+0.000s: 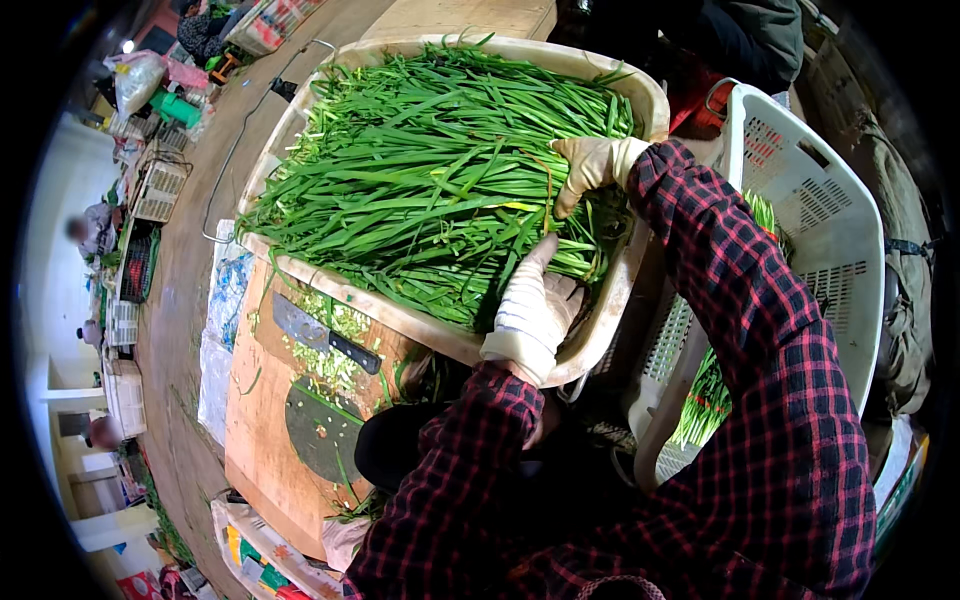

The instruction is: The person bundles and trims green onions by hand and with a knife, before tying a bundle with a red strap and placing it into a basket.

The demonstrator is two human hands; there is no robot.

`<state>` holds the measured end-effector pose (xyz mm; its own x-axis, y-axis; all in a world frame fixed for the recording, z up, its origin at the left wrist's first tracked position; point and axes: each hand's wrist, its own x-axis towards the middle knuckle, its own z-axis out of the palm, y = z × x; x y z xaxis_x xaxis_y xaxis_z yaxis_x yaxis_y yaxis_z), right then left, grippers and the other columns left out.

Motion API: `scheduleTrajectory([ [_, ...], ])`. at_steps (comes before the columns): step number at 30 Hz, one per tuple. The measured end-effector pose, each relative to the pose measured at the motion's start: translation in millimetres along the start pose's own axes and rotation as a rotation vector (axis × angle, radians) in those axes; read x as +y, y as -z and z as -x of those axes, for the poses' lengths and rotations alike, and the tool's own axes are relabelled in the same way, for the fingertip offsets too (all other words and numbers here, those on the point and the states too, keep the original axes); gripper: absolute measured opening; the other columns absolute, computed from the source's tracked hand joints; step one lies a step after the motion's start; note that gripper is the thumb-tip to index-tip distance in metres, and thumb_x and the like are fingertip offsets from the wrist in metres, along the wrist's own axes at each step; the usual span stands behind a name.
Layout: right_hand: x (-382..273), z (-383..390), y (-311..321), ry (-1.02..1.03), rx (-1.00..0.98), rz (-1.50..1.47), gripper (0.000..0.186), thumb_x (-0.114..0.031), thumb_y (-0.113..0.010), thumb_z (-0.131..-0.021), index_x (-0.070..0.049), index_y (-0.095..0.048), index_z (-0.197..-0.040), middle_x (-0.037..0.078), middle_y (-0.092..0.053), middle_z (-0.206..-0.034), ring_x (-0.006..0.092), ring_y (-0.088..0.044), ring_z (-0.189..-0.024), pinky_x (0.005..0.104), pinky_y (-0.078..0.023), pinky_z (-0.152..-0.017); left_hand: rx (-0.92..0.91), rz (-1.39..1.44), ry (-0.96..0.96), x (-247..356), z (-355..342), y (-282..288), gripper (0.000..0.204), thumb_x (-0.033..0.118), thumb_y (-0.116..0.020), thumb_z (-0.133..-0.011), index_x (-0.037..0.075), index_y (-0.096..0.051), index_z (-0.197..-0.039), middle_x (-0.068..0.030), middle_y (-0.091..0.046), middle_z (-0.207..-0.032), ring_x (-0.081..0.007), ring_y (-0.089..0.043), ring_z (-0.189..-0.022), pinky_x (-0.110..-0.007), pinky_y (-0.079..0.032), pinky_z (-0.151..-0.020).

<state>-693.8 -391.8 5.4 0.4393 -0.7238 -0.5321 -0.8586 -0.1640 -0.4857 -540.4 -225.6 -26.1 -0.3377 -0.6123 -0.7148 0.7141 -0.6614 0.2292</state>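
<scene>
Long flat green leaves that look like garlic chives (430, 170) fill a wide pale tub (400, 325). My left hand (535, 300), in a white glove soiled at the fingers, closes around the stem ends of a bunch at the tub's near right side, thumb on top. Just beyond it, my right hand (590, 172), also gloved, curls its fingers over the same bunch from the right. A thin yellowish strand runs across the stems between both hands. The undersides of the fingers are hidden among the leaves.
Left of my legs, a cleaver with a black handle (355, 353) lies among chopped stem bits on a wooden board (265, 420). White perforated baskets (850, 230) at the right hold bundled chives (705, 405). A person in dark clothes (745, 45) is beyond the tub.
</scene>
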Motion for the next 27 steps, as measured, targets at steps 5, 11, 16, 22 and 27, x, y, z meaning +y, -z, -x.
scheduleTrajectory([
  [5,6,-1,5,0.010,-0.032,-0.101,0.129,-0.040,-0.093,-0.048,0.008,-0.023,-0.145,0.024,-0.053,-0.131,0.0254,-0.057,-0.114,0.0317,-0.048,-0.092,0.311,-0.127,-0.107,-12,16,12,0.035,0.023,-0.054,-0.094,0.003,-0.050,-0.122,-0.0159,-0.049,-0.129,-0.0294,-0.046,-0.121,-0.042,-0.034,-0.107],
  [11,12,-5,5,0.016,-0.064,-0.070,0.132,-0.043,-0.093,-0.049,0.008,-0.019,-0.146,0.026,-0.042,-0.142,0.0264,-0.044,-0.130,0.0307,-0.039,-0.104,0.204,-0.306,-0.293,-19,47,3,0.040,0.014,-0.065,-0.087,0.003,-0.053,-0.123,-0.0071,-0.058,-0.115,-0.0163,-0.056,-0.100,-0.029,-0.046,-0.087],
  [16,10,-5,10,0.006,-0.070,-0.065,0.137,-0.051,-0.092,-0.047,0.007,-0.018,-0.147,0.024,-0.040,-0.144,0.0275,-0.042,-0.132,0.0318,-0.038,-0.106,-0.021,-1.675,-1.150,7,19,-10,0.031,0.007,-0.061,-0.084,0.004,-0.055,-0.114,-0.0139,-0.061,-0.116,-0.0299,-0.061,-0.100,-0.036,-0.049,-0.088],
  [22,6,-6,13,-0.009,-0.125,-0.098,0.133,-0.043,-0.094,-0.048,0.005,-0.019,-0.148,0.024,-0.043,-0.142,0.0275,-0.046,-0.128,0.0338,-0.042,-0.102,-0.118,-2.284,-0.395,2,13,11,0.031,0.018,-0.045,-0.090,0.006,-0.061,-0.113,-0.0202,-0.064,-0.110,-0.0375,-0.061,-0.101,-0.044,-0.049,-0.088],
  [27,11,-5,10,-0.067,-0.112,-0.098,0.133,-0.047,-0.092,-0.049,0.003,-0.019,-0.148,0.024,-0.042,-0.142,0.0295,-0.045,-0.130,0.0342,-0.038,-0.106,-0.060,-2.366,-0.370,5,46,-39,0.026,0.013,-0.050,-0.086,0.007,-0.066,-0.105,-0.0180,-0.067,-0.099,-0.0345,-0.064,-0.093,-0.041,-0.051,-0.082],
])
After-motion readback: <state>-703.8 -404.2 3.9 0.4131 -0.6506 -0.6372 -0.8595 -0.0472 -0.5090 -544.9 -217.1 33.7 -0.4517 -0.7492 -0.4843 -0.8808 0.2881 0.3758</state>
